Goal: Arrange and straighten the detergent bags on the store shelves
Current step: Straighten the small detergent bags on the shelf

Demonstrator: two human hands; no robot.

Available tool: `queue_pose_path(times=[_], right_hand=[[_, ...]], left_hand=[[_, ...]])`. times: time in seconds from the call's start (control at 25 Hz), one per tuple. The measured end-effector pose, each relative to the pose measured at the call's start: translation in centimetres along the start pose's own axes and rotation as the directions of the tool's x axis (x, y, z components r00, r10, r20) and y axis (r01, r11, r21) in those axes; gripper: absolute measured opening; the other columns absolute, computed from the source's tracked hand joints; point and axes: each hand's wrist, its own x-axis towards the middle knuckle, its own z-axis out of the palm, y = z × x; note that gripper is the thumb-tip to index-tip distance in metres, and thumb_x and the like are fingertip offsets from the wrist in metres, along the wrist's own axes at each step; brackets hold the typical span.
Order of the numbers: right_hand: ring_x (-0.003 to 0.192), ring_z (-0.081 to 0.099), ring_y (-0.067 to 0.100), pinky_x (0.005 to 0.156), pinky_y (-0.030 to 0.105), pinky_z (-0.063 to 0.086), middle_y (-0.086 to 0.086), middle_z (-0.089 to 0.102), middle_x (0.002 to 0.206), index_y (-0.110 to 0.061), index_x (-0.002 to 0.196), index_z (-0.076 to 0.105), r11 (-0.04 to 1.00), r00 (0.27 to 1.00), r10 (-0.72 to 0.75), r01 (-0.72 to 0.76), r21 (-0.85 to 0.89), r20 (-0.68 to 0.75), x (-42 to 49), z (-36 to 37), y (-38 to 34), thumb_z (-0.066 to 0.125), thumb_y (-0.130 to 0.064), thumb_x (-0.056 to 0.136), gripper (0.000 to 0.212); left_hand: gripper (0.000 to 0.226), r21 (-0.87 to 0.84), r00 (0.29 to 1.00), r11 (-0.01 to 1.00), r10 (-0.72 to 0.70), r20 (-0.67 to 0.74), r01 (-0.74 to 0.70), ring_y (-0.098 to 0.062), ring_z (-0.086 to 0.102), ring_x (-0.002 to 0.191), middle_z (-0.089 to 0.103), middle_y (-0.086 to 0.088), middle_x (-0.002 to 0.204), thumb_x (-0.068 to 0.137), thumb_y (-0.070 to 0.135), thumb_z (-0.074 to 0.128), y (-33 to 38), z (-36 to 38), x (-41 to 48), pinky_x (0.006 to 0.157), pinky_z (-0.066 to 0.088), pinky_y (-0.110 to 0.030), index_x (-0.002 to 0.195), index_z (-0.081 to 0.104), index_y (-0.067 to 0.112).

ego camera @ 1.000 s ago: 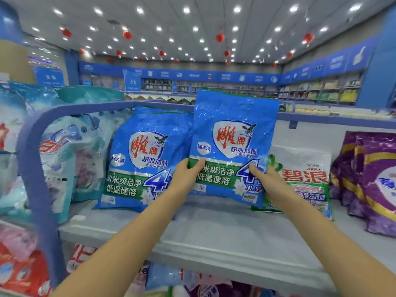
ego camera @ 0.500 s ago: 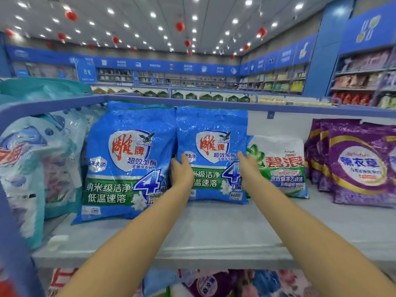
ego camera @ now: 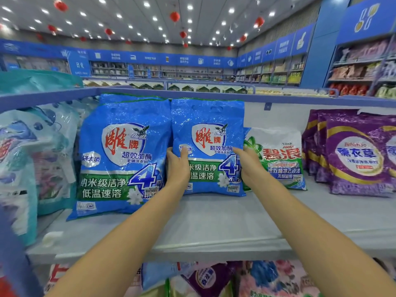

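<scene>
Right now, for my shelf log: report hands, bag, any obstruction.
Left hand and right hand each hold a side of the glossy blue plastic detergent bag. Bag upright on grey shelf. White-and-green plastic bag close on its right.

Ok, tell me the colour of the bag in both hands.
The detergent bag is blue with a green lower band; head view.
</scene>
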Motion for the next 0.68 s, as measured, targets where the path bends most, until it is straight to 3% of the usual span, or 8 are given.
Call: queue_pose_path(times=[0.08, 0.16, 0.24, 0.28, 0.36, 0.44, 0.56, 0.68], right_hand=[[0.074, 0.064, 0.011, 0.064, 0.027, 0.056, -0.005, 0.063, 0.092, -0.011, 0.11, 0.05, 0.981, 0.987, -0.156, 0.159, -0.113, 0.033, -1.1, -0.4, -0.5, 0.047, -0.009, 0.095, 0.016], [0.09, 0.061, 0.009, 0.073, 0.024, 0.053, -0.01, 0.058, 0.105, -0.016, 0.118, 0.046, 0.91, 0.947, -0.314, 0.318, -0.267, 0.059, -2.2, -1.2, -1.1, 0.048, -0.008, 0.094, 0.026], [0.115, 0.05, 0.012, 0.092, 0.028, 0.043, -0.005, 0.051, 0.127, -0.015, 0.132, 0.044, 0.751, 0.882, -0.46, 0.446, -0.488, 0.099, -2.9, -2.3, -1.1, 0.052, -0.012, 0.093, 0.04], [0.125, 0.043, 0.014, 0.099, 0.028, 0.036, -0.001, 0.046, 0.135, -0.016, 0.135, 0.042, 0.638, 0.845, -0.509, 0.497, -0.589, 0.162, -3.2, -2.7, -0.6, 0.053, -0.015, 0.092, 0.045], [0.137, 0.028, 0.021, 0.109, 0.032, 0.023, 0.004, 0.036, 0.145, -0.02, 0.139, 0.039, 0.374, 0.811, -0.479, 0.535, -0.758, 0.336, -3.8, -2.7, 0.9, 0.056, -0.025, 0.09, 0.052], [0.142, 0.015, 0.025, 0.115, 0.041, 0.016, 0.005, 0.023, 0.153, -0.027, 0.142, 0.034, 0.151, 0.853, -0.34, 0.464, -0.873, 0.395, -4.0, -2.0, 2.3, 0.057, -0.038, 0.088, 0.06], [0.144, 0.006, 0.027, 0.114, 0.048, 0.015, 0.003, 0.012, 0.156, -0.03, 0.144, 0.022, -0.038, 0.89, -0.272, 0.371, -0.928, 0.367, -3.7, -1.2, 3.5, 0.061, -0.037, 0.086, 0.07], [0.144, 0.004, 0.029, 0.113, 0.05, 0.018, 0.005, 0.007, 0.157, -0.028, 0.145, 0.014, -0.125, 0.892, -0.247, 0.358, -0.925, 0.378, -3.5, -1.0, 4.0, 0.062, -0.031, 0.086, 0.077]], left_hand=[[0.058, 0.056, 0.994, 0.995, 0.08, 0.075, -0.085, -0.025, 0.039, 0.13, 0.04, -0.007, 0.141, 0.091, 0.024, 0.053, 0.4, -0.7, -0.8, 0.11, 0.03, -0.04, 0.141, 0.025, 0.016], [0.079, 0.187, 0.976, 0.965, 0.157, 0.151, -0.184, -0.02, 0.016, 0.142, 0.014, -0.006, 0.156, 0.088, 0.018, 0.057, 1.3, -1.4, -2.4, 0.117, 0.012, -0.033, 0.149, 0.006, 0.019], [0.085, 0.341, 0.922, 0.862, 0.306, 0.239, -0.375, -0.019, -0.002, 0.144, -0.004, -0.007, 0.157, 0.087, 0.02, 0.059, 1.7, -2.2, -4.0, 0.114, 0.002, -0.03, 0.149, 0.001, 0.02], [0.084, 0.447, 0.873, 0.753, 0.372, 0.316, -0.483, -0.021, -0.008, 0.144, -0.009, -0.008, 0.157, 0.087, 0.025, 0.059, 1.7, -2.6, -4.6, 0.114, -0.001, -0.032, 0.149, 0.002, 0.022], [0.079, 0.673, 0.78, 0.398, 0.383, 0.495, -0.623, -0.025, -0.016, 0.143, -0.015, -0.008, 0.156, 0.089, 0.041, 0.054, 0.9, -3.1, -5.2, 0.115, -0.006, -0.041, 0.149, 0.004, 0.029], [0.074, 0.764, 0.763, 0.134, 0.281, 0.581, -0.631, -0.029, -0.018, 0.143, -0.017, -0.009, 0.156, 0.09, 0.051, 0.046, 0.1, -3.2, -5.0, 0.113, -0.009, -0.048, 0.148, 0.003, 0.035], [0.075, 0.784, 0.783, 0.063, 0.149, 0.604, -0.617, -0.029, -0.017, 0.143, -0.018, -0.009, 0.156, 0.092, 0.047, 0.045, -0.7, -2.8, -4.6, 0.114, -0.007, -0.049, 0.147, -0.006, 0.037], [0.082, 0.782, 0.781, 0.029, 0.093, 0.618, -0.622, -0.03, -0.018, 0.142, -0.021, -0.009, 0.155, 0.091, 0.046, 0.048, -1.0, -2.7, -4.2, 0.114, -0.005, -0.049, 0.146, -0.013, 0.036]])
